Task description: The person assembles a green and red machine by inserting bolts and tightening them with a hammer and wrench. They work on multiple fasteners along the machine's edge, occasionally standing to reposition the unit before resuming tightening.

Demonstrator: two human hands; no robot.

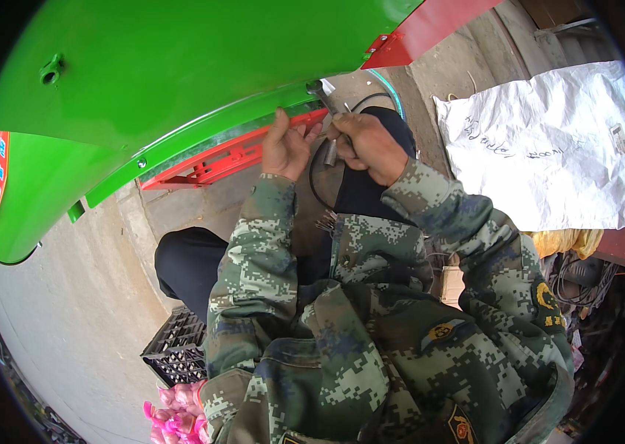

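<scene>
My right hand (pixel 373 145) is closed round a metal wrench (pixel 325 99), whose dark head points up against the lower rim of a big green machine housing (pixel 179 66). A short silvery cylinder (pixel 330 154) shows just below my right fingers; whether it belongs to the wrench I cannot tell. My left hand (pixel 287 149) is open beside it, thumb raised and fingers slightly bent, with nothing visible in it. Behind the left fingers runs a red slotted metal bar (pixel 216 161) under the green rim. A bolt (pixel 142 163) sits in the rim farther left.
A white sack (pixel 549 148) with handwriting lies at the right. Cables (pixel 586 277) are heaped below it. A black plastic crate (pixel 176 346) and pink net bags (pixel 179 414) stand at lower left. A red panel (pixel 431 33) juts from the housing at upper right.
</scene>
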